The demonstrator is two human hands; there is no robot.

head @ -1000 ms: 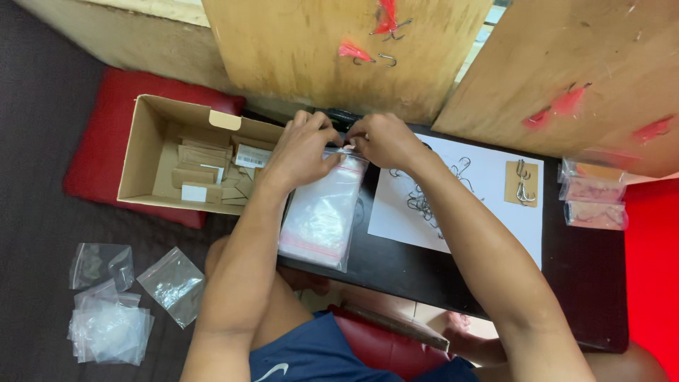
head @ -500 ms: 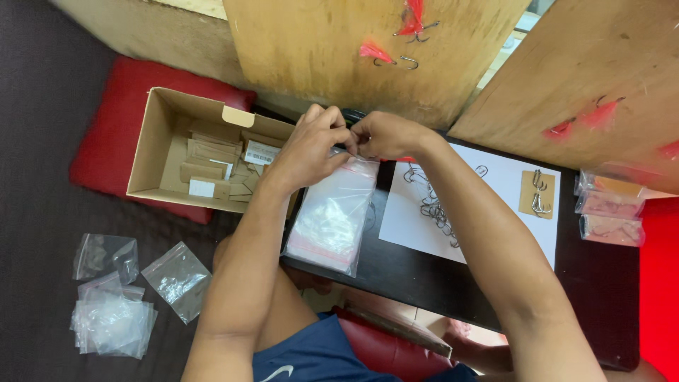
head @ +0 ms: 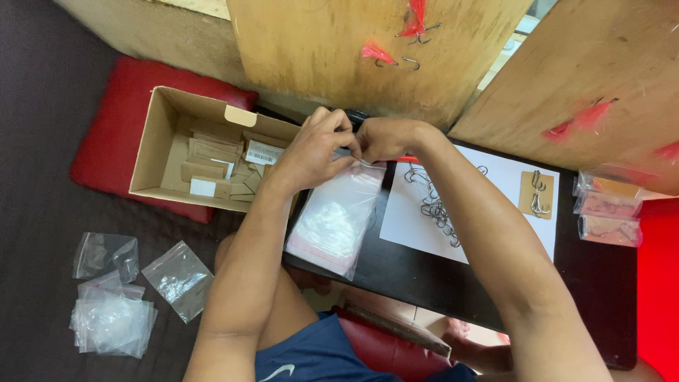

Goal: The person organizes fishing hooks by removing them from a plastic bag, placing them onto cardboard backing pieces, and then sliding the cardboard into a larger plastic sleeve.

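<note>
Clear plastic bags [head: 331, 223] — pinched fingers [head: 344, 145]

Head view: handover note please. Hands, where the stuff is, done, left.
Left hand and right hand: both pinch the top edge of a clear zip bag lying on the black table.
Loose metal hooks lie on the white sheet; a brown card with hooks sits at its far corner.
Done: filled bags stacked at the right.
Left: the loose hooks; empty bags wait on the floor, brown cards in the cardboard box.
</note>
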